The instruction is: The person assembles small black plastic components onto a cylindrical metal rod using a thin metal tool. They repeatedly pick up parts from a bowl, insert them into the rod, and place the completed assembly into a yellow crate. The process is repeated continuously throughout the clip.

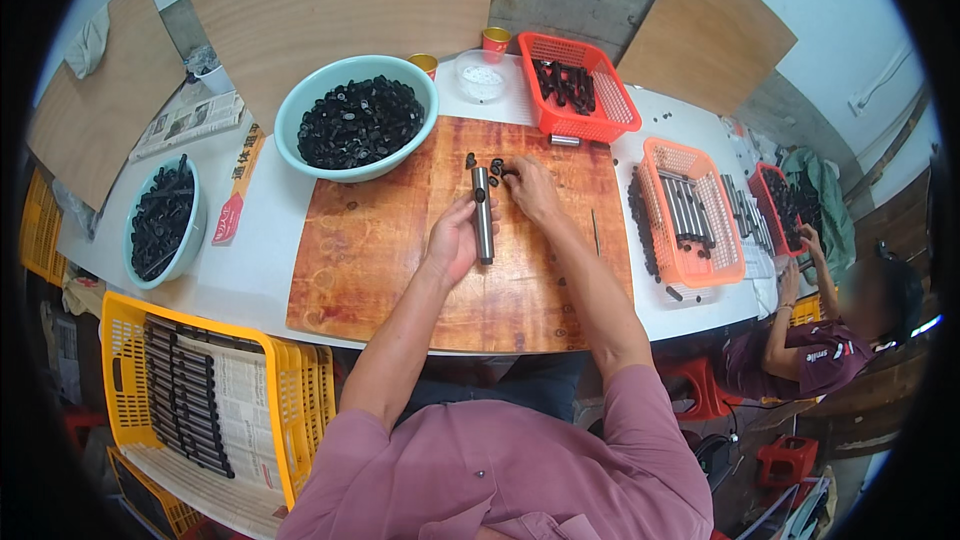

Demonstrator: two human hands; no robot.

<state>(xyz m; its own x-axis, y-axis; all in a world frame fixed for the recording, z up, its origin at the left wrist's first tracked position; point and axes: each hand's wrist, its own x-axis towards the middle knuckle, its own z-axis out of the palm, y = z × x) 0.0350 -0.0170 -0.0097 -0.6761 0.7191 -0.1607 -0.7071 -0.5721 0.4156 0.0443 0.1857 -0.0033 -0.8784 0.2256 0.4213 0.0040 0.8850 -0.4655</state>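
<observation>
A shiny metal tube (485, 225) with a dark oval slot near its upper part stands nearly lengthwise over the stained wooden board (380, 270). My left hand (453, 242) is closed around its left side. Just right of the tube's upper end, my right hand (532, 188) pinches a small black part (510, 172) at its fingertips, partly hidden by the fingers. Beside them on the board lie several loose small black parts (495, 167), one (471, 159) apart to the left. A thin rod (596, 231) rests right of my right forearm.
A pale green basin (290, 145) of black parts stands far left, a smaller basin (196, 240) beyond it. Red (630, 118) and orange (733, 258) baskets hold tubes at right. A yellow crate (270, 390) of tubes is near left. A co-worker (825, 355) reaches into another basket.
</observation>
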